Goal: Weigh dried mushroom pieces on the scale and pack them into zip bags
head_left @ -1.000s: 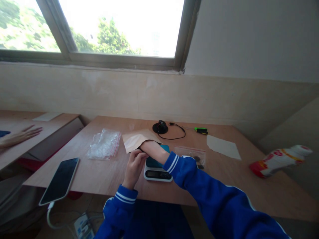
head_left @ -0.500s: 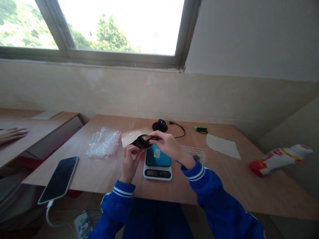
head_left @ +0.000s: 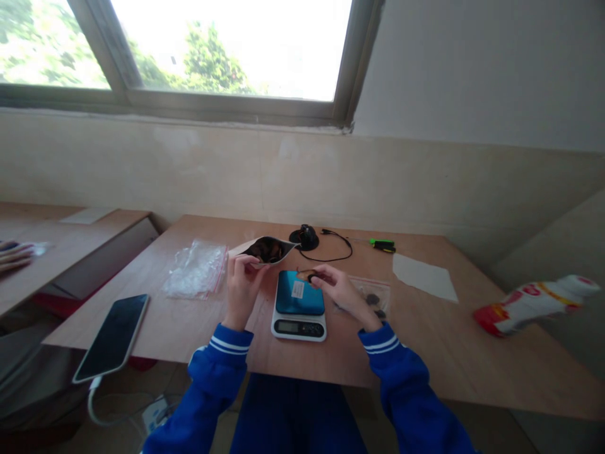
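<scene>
My left hand [head_left: 242,289] is closed on the near edge of a pale pouch [head_left: 242,247], whose mouth gapes and shows dark brown pieces inside. Over the blue platform of a white digital kitchen scale [head_left: 288,296], my right hand [head_left: 341,291] pinches a thin brown-orange piece with a dark edge [head_left: 306,275], perhaps a dried slice. Whether that piece touches the platform I cannot tell. Just right of the scale, partly behind my right wrist, lies a clear zip bag [head_left: 382,291] with a few dark round pieces in it.
Clear plastic bags [head_left: 196,271] and a charging phone [head_left: 113,337] lie to the left. Behind the scale are a black round stand [head_left: 306,237], a cable [head_left: 350,249] and a green-black screwdriver [head_left: 382,244]. A paper sheet [head_left: 423,277] and a bottle [head_left: 529,306] are right. Another person's hand [head_left: 16,257] rests far left.
My right hand has come out of the pouch's mouth and moved right and down over the scale, with a brown piece in its fingers. The pouch's opening now shows more fully.
</scene>
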`<move>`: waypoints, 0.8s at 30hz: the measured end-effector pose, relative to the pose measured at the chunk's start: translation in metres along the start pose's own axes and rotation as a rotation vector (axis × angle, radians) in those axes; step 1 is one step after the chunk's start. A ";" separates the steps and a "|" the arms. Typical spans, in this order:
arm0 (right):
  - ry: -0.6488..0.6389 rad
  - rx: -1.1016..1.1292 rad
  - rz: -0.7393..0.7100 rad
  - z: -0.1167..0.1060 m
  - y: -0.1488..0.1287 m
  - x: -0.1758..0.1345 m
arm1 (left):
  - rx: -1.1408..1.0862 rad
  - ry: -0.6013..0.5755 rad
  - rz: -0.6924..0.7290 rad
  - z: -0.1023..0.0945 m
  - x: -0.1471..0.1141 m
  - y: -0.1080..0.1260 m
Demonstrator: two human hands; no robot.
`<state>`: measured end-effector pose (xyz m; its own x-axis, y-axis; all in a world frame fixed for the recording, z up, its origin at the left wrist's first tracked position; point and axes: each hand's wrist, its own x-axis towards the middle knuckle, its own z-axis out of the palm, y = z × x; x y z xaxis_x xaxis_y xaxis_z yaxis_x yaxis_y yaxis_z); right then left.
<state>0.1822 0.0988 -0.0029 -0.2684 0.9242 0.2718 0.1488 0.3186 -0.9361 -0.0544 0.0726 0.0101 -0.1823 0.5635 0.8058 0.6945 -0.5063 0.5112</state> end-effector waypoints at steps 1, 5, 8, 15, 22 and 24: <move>-0.009 -0.084 -0.004 0.006 0.004 0.001 | -0.003 -0.001 -0.005 0.000 0.001 0.000; -0.100 -0.392 -0.047 0.027 0.019 0.009 | -0.009 -0.006 -0.011 -0.001 0.001 0.001; -0.170 -0.508 -0.107 0.034 0.024 0.010 | -0.005 -0.016 -0.014 -0.003 -0.001 0.000; -0.163 -0.516 -0.193 0.015 0.023 -0.008 | 0.001 -0.024 -0.021 -0.004 -0.001 0.002; -0.103 -0.489 -0.118 0.008 0.029 -0.018 | -0.007 -0.027 -0.032 -0.003 -0.002 0.004; -0.083 -0.470 -0.111 0.009 0.033 -0.018 | -0.012 -0.032 -0.029 -0.004 -0.002 0.003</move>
<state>0.1829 0.0910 -0.0405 -0.3787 0.8656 0.3276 0.5237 0.4922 -0.6954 -0.0545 0.0677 0.0111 -0.1801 0.5984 0.7807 0.6806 -0.4973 0.5381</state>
